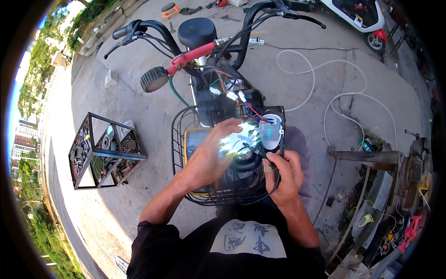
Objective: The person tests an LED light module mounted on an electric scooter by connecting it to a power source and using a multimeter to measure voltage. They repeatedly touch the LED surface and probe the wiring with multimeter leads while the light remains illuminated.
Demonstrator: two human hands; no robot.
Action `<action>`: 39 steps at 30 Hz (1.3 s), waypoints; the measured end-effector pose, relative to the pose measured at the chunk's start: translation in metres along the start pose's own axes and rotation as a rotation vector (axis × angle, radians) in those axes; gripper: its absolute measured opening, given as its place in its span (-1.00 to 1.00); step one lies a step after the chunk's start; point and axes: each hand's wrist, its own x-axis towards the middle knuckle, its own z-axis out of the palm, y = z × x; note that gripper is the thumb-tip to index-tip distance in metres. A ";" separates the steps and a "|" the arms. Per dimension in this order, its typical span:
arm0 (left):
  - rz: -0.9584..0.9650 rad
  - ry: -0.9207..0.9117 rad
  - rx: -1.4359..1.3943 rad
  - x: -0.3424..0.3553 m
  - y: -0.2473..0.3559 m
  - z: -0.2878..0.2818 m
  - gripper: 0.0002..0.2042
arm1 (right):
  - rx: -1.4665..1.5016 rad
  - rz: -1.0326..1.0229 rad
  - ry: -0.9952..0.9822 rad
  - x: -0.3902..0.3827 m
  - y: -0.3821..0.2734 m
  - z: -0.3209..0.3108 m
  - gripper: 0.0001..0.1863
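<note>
A scooter's bright headlamp [241, 139] glares above the black wire basket [179, 160]. My left hand [211, 153] reaches over the lamp's left side, fingers and thumb apart and slightly blurred; glare hides part of its fingertips. At the basket's right edge, my right hand [285, 174] pinches what looks like a black cable [276, 183], its gripped part mostly covered by the fingers. Right beside the lamp sits a grey-white display unit [271, 132]. Coloured wires with white connectors [232, 96] run loose behind it. A yellow-edged device [190, 139] lies in the basket, partly behind my left forearm.
Black handlebars [251, 25] and a red-handled tool [195, 55] with a ridged knob rise beyond the basket. On the left stands a metal-framed parts bin [107, 153]. A cluttered workbench [367, 158] is at right; a white hose [344, 94] loops over the ground.
</note>
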 end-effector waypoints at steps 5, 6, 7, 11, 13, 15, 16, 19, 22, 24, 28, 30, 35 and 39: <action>-0.040 -0.008 -0.047 -0.001 0.002 0.000 -0.31 | 0.002 0.045 -0.032 -0.004 0.006 0.000 -0.55; -0.028 -0.006 -0.030 -0.002 0.000 0.001 -0.31 | -0.004 0.040 -0.034 0.001 0.004 0.000 -0.55; -0.016 -0.005 -0.012 -0.002 -0.003 0.001 -0.31 | -0.010 0.035 -0.037 0.004 0.003 0.001 -0.55; -0.015 -0.009 -0.007 -0.002 -0.002 0.001 -0.31 | 0.021 0.024 -0.024 -0.006 0.008 0.003 -0.55; -0.038 -0.008 -0.014 -0.004 0.001 0.001 -0.32 | 0.008 0.051 -0.048 -0.004 0.003 0.001 -0.56; -0.024 -0.013 -0.003 -0.001 -0.001 -0.001 -0.32 | -0.011 0.095 -0.134 0.003 0.008 0.005 -0.57; -0.029 -0.014 -0.010 0.000 0.000 -0.001 -0.31 | -0.003 0.069 -0.101 0.004 0.007 0.005 -0.57; -0.043 -0.011 -0.032 -0.004 0.001 0.002 -0.31 | 0.025 0.006 -0.017 0.001 0.003 -0.001 -0.59; -0.044 0.011 -0.032 0.000 -0.001 0.002 -0.32 | -0.030 0.097 -0.151 0.007 0.011 0.005 -0.56; -0.057 0.004 -0.037 -0.002 0.001 0.002 -0.33 | -0.007 0.076 -0.115 0.002 0.008 0.001 -0.55; -0.023 0.005 0.004 0.001 -0.002 0.000 -0.35 | 0.036 0.098 -0.087 0.003 0.007 0.000 -0.55; -0.081 -0.011 -0.056 -0.001 -0.002 0.000 -0.36 | 0.042 0.105 -0.100 -0.002 0.009 0.001 -0.55; -0.093 -0.013 -0.095 0.000 -0.003 0.000 -0.37 | 0.053 0.116 -0.116 -0.005 0.009 0.000 -0.55; -0.066 -0.002 -0.117 0.000 -0.008 0.002 -0.36 | 0.040 0.112 -0.110 -0.005 0.009 -0.001 -0.56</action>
